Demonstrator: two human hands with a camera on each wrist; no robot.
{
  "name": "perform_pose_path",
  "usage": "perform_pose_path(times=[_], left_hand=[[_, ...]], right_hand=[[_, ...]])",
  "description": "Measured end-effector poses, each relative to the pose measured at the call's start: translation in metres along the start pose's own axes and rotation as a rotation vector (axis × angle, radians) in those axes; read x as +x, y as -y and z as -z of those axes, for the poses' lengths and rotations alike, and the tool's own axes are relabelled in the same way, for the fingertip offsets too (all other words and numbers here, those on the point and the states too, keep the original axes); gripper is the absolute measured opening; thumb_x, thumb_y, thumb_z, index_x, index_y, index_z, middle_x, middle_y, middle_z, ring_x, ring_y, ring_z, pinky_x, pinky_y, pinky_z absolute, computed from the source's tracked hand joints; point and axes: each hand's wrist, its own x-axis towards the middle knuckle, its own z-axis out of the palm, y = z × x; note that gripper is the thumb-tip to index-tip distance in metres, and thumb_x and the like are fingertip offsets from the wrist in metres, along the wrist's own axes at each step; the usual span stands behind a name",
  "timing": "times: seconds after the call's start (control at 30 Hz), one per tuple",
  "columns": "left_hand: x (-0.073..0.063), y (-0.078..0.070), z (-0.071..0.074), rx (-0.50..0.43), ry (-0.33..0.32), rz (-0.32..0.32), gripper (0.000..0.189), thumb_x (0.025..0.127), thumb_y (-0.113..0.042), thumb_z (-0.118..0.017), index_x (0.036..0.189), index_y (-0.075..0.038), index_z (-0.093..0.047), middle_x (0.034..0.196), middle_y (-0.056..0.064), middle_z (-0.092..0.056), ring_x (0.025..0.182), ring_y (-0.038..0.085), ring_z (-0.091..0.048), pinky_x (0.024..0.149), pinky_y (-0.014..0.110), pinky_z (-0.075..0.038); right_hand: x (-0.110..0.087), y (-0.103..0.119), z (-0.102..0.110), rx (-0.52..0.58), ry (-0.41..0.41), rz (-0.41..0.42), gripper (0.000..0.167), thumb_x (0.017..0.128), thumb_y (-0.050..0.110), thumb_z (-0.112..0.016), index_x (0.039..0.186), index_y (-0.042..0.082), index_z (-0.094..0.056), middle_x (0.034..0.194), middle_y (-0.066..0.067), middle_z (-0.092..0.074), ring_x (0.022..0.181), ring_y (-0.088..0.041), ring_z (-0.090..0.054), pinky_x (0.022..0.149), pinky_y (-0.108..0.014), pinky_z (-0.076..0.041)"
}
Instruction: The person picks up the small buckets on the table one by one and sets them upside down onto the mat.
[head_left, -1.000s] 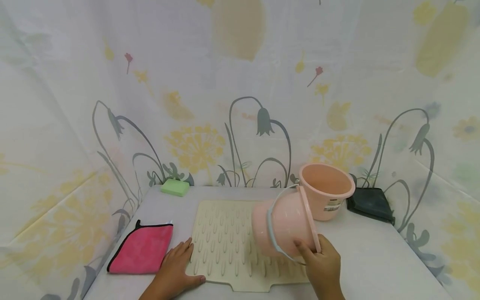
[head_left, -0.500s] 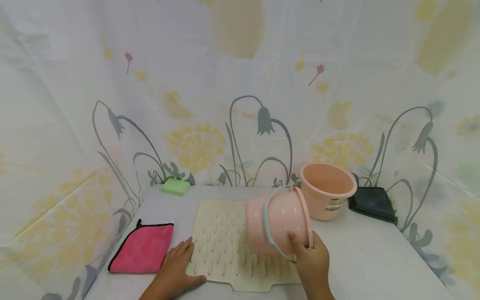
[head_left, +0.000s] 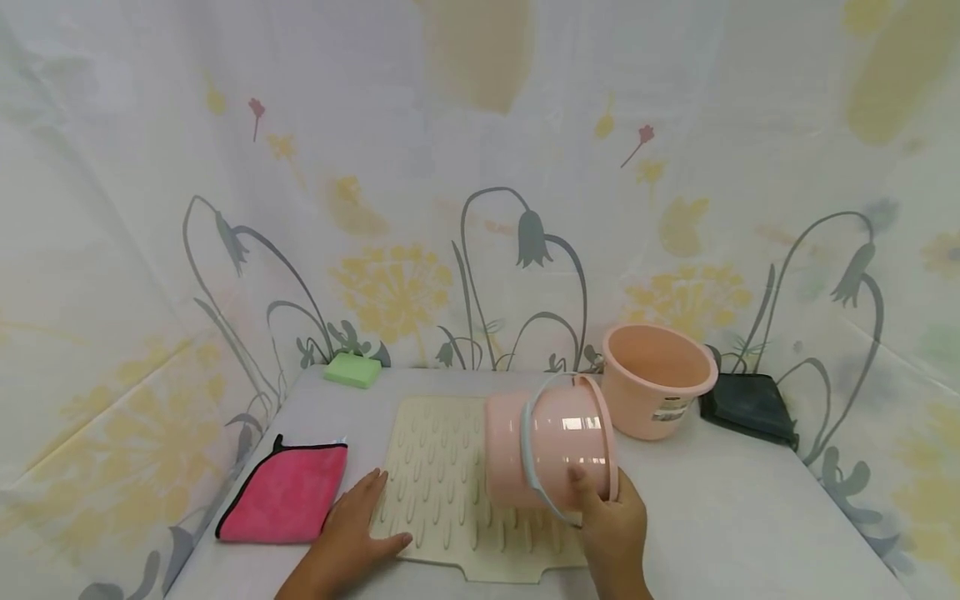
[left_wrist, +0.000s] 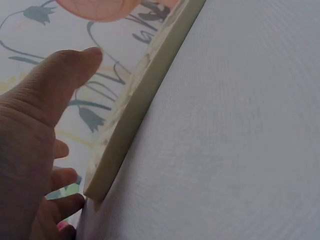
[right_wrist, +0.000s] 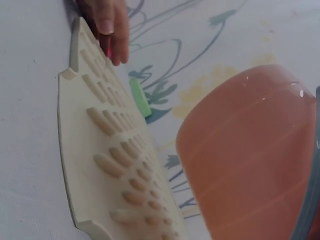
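Note:
My right hand (head_left: 615,533) grips the rim of a small pink bucket (head_left: 555,450), thumb on its outer wall. The bucket lies tipped on its side in the air, base to the left and mouth to the right, over the right half of a cream ridged washboard (head_left: 438,483). Its grey-blue handle (head_left: 527,450) hangs around the body. In the right wrist view the bucket (right_wrist: 245,165) is off the washboard's ridges (right_wrist: 132,155). At the washboard's left edge rests my left hand (head_left: 352,533), fingers extended and thumb spread; the left wrist view shows the thumb (left_wrist: 70,75) above the board's edge (left_wrist: 130,120).
A pink cloth (head_left: 285,496) with black trim lies left of the left hand. Behind it sits a green sponge (head_left: 352,370). A larger pink bucket (head_left: 652,408) stands upright at the back right, beside a black pouch (head_left: 750,408). A flower-printed curtain (head_left: 480,167) surrounds the table.
My right hand has carried the small bucket leftward over the washboard, and the bucket has turned closer to level. The left hand stays at the board's edge.

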Motion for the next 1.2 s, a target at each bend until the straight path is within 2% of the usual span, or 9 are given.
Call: perform_pose_path(times=[0.13,0.27,0.4,0.57,0.73,0.93,1.07,1.2], left_hand=[[0.002,-0.013,0.003,-0.128,-0.068,0.012,0.097,0.084,-0.048,-0.084,0.159,-0.004,-0.041,0.161,0.017,-0.042,0.149,0.038,-0.042,0.117,0.062,-0.038],[0.002,-0.033,0.002,-0.235,-0.094,-0.031,0.089,0.088,-0.041,-0.081,0.161,-0.009,-0.039,0.162,0.013,-0.042,0.149,0.036,-0.042,0.115,0.066,-0.038],[0.005,-0.054,-0.002,-0.373,-0.076,-0.063,0.086,0.091,-0.038,-0.078,0.163,-0.020,-0.035,0.165,0.009,-0.037,0.150,0.037,-0.039,0.114,0.068,-0.037],[0.015,-0.076,-0.007,-0.531,-0.040,-0.116,0.090,0.092,-0.039,-0.076,0.166,-0.027,-0.027,0.170,0.009,-0.028,0.154,0.041,-0.031,0.118,0.066,-0.034],[0.023,-0.094,-0.009,-0.606,-0.003,-0.169,0.098,0.090,-0.040,-0.077,0.168,-0.036,-0.017,0.174,0.005,-0.019,0.159,0.037,-0.022,0.120,0.065,-0.033],[0.030,-0.112,-0.012,-0.688,0.002,-0.205,0.108,0.087,-0.040,-0.081,0.166,-0.045,-0.008,0.176,0.005,-0.010,0.160,0.043,-0.015,0.116,0.068,-0.037],[0.031,-0.120,-0.013,-0.735,0.002,-0.199,0.112,0.083,-0.040,-0.083,0.165,-0.048,-0.007,0.175,0.005,-0.007,0.160,0.042,-0.011,0.115,0.067,-0.039],[0.030,-0.121,-0.016,-0.738,0.004,-0.190,0.115,0.080,-0.041,-0.084,0.164,-0.050,-0.007,0.175,0.004,-0.008,0.160,0.041,-0.012,0.114,0.068,-0.039]], right_hand=[[-0.003,-0.001,-0.003,0.033,0.012,-0.019,0.064,0.092,0.046,-0.080,0.127,-0.006,-0.066,0.119,-0.021,-0.073,0.107,-0.024,-0.069,0.081,-0.013,-0.054],[-0.005,-0.002,-0.006,0.076,0.002,-0.009,0.057,0.091,0.041,-0.082,0.124,-0.004,-0.068,0.117,-0.020,-0.074,0.100,-0.012,-0.071,0.080,-0.014,-0.056],[-0.006,-0.002,-0.008,0.077,-0.008,0.012,0.053,0.091,0.038,-0.082,0.122,-0.003,-0.070,0.114,-0.019,-0.075,0.094,-0.005,-0.070,0.079,-0.014,-0.056],[-0.008,-0.001,-0.008,0.064,-0.002,0.012,0.053,0.091,0.039,-0.082,0.121,-0.002,-0.070,0.113,-0.018,-0.075,0.096,-0.009,-0.071,0.079,-0.016,-0.057],[-0.011,0.000,-0.007,0.054,0.017,-0.012,0.060,0.090,0.045,-0.082,0.123,-0.002,-0.068,0.114,-0.018,-0.075,0.099,-0.014,-0.071,0.080,-0.018,-0.057],[-0.015,0.002,-0.007,0.070,0.032,-0.023,0.060,0.091,0.043,-0.081,0.125,-0.005,-0.067,0.113,-0.020,-0.073,0.096,-0.014,-0.071,0.078,-0.020,-0.058],[-0.019,0.000,-0.009,0.050,0.052,-0.012,0.058,0.092,0.041,-0.080,0.125,-0.005,-0.067,0.112,-0.019,-0.074,0.096,-0.014,-0.071,0.079,-0.021,-0.058],[-0.022,-0.001,-0.013,0.036,0.055,0.013,0.054,0.092,0.037,-0.082,0.123,-0.005,-0.069,0.109,-0.018,-0.075,0.095,-0.012,-0.070,0.079,-0.019,-0.057]])
